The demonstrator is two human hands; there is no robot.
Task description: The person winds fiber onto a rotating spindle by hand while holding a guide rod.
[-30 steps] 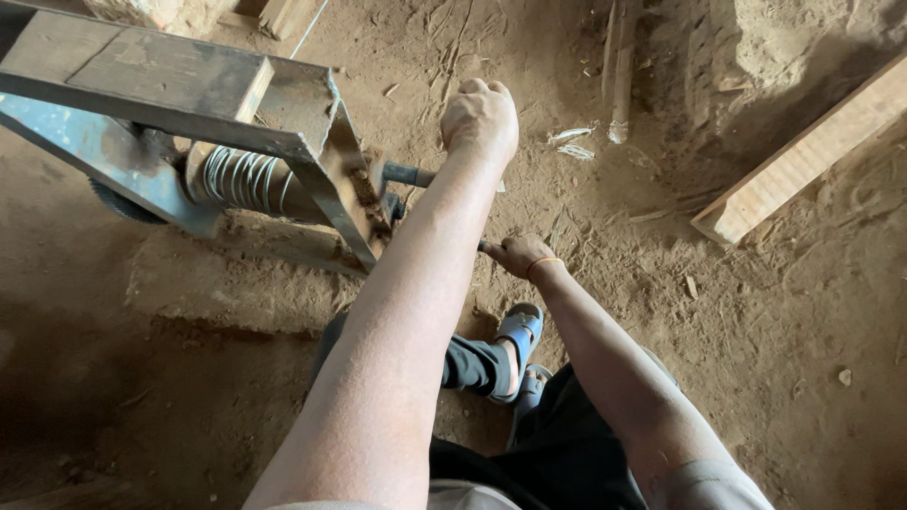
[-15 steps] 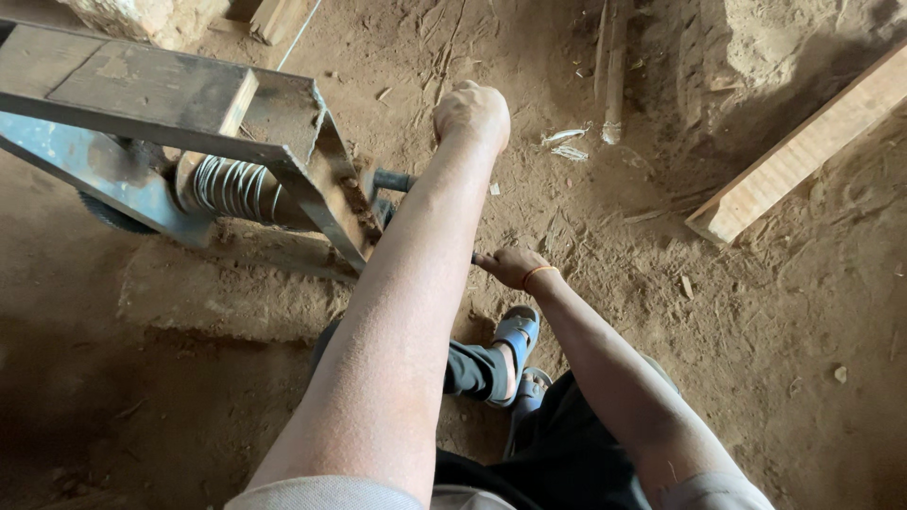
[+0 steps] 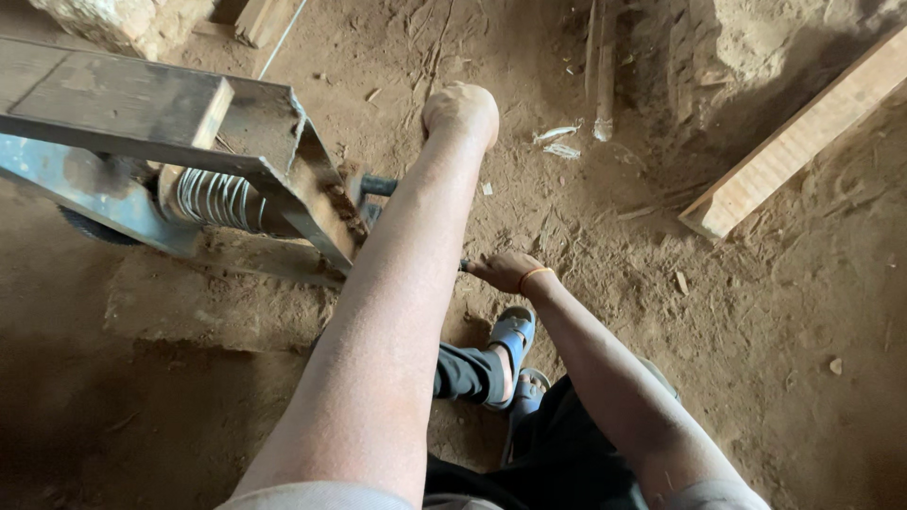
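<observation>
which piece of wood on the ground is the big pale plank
The long pale plank lying slanted at the right edge. The thin dark sticks at top centre and the short wood offcut near the top left are much smaller.

The left hand (image 3: 460,111) has drifted slightly closer to the metal frame (image 3: 283,179); its grip seems unchanged.

left hand (image 3: 460,111) fingers hidden, metal frame (image 3: 142,123) cropped
</observation>
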